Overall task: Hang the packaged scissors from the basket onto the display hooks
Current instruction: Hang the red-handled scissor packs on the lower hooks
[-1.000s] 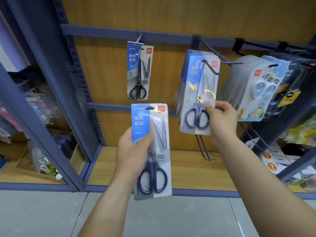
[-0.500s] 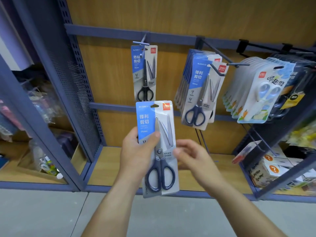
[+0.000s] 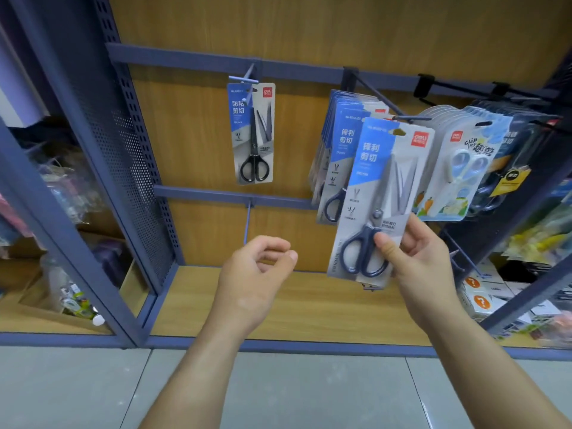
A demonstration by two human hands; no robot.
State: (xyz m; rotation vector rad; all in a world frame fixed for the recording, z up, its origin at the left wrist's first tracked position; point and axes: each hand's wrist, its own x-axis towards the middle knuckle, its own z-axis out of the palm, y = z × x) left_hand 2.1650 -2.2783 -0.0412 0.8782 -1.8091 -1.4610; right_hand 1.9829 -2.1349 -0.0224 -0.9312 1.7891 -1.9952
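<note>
The right hand (image 3: 424, 261) gripped the scissors pack (image 3: 379, 181) by its lower end. The thumb was pressed across the front over the handles and the fingers (image 3: 416, 239) were curled behind the card. The pack was a flat, glossy card with a blue panel at upper left, grey-white elsewhere, and a clear blister over steel blades and dark navy loop handles. It bore a red "deli" logo square at top right, the white characters "锋利剪切", and "STANDARD" running up its left edge. Smaller print was too blurred to read.

Its long axis stood nearly upright with the top leaning slightly right, blades pointing up and handles down. The hang slot in its top edge sat just below the tip of a dark metal display hook (image 3: 411, 118). It was in front of a stack of matching packs (image 3: 335, 150) hanging there.

The left hand (image 3: 257, 274) hung apart to the left, its fingers loosely curled, holding nothing.

A single pack of black scissors (image 3: 253, 131), marked "防粘剪切", hung further left. White-and-blue children's scissors packs (image 3: 458, 168) hung to the right. The back panel (image 3: 198, 134) was wood-grained, crossed by blue metal rails (image 3: 223, 196), with a perforated blue side panel (image 3: 133, 168).
</note>
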